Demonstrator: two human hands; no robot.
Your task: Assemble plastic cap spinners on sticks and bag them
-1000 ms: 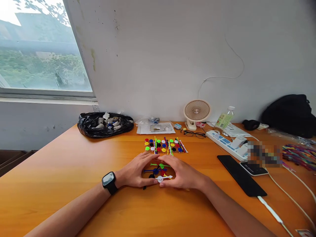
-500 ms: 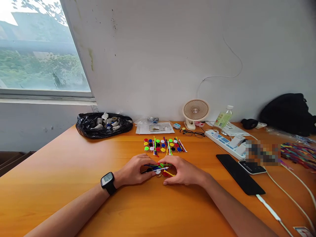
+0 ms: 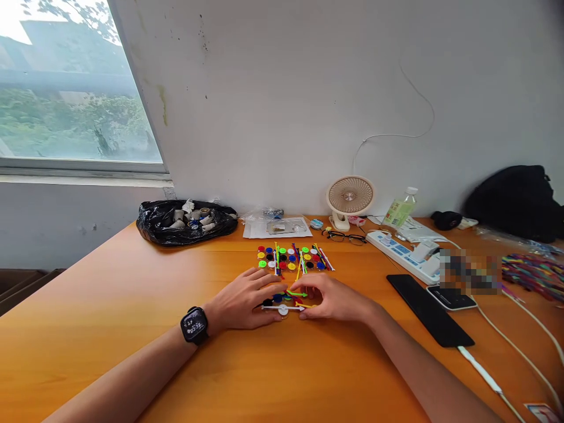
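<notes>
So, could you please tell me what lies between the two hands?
In the head view, a small cluster of coloured pieces lies between the left hand and right hand, including a white arrow and a green arrow.

Wears black smartwatch [image 3: 194, 325] on left wrist [image 3: 211, 320] (rounded-square screen [image 3: 194, 325], pale digits lit), black strap [image 3: 202, 338]; shows bare forearms [image 3: 145, 367].
</notes>
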